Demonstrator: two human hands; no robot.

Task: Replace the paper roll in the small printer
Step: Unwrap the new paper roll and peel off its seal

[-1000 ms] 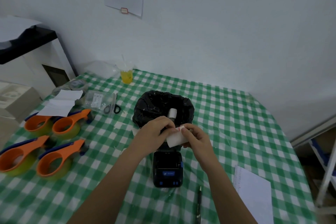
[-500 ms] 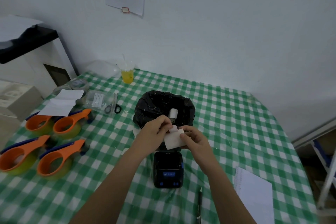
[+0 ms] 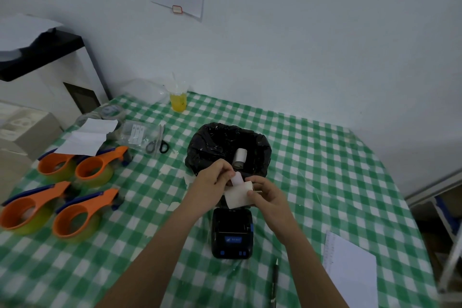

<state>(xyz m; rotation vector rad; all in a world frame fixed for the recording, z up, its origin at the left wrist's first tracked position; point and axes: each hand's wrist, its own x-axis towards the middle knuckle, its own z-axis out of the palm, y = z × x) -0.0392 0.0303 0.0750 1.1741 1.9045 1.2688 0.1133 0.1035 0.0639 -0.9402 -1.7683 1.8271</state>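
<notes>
A white paper roll (image 3: 237, 197) is held above the small black printer (image 3: 232, 235), which sits on the green checked table. My right hand (image 3: 268, 197) grips the roll's right end. My left hand (image 3: 212, 186) pinches the roll's loose paper end (image 3: 236, 179), which is lifted up off the roll. Just behind my hands stands a bin lined with a black bag (image 3: 226, 144), and an old roll core (image 3: 240, 157) lies inside it. The printer's rear part is hidden by the roll and my hands.
Several orange tape dispensers (image 3: 75, 197) sit at the left, with white paper (image 3: 86, 136), a plastic bag (image 3: 136, 132) and scissors (image 3: 157, 145) behind them. A yellow drink cup (image 3: 178, 100) stands at the back. A pen (image 3: 274, 280) and a white notepad (image 3: 350, 272) lie at the right front.
My left hand has peeled the loose end of the paper up from the roll, and both hands have drifted slightly.
</notes>
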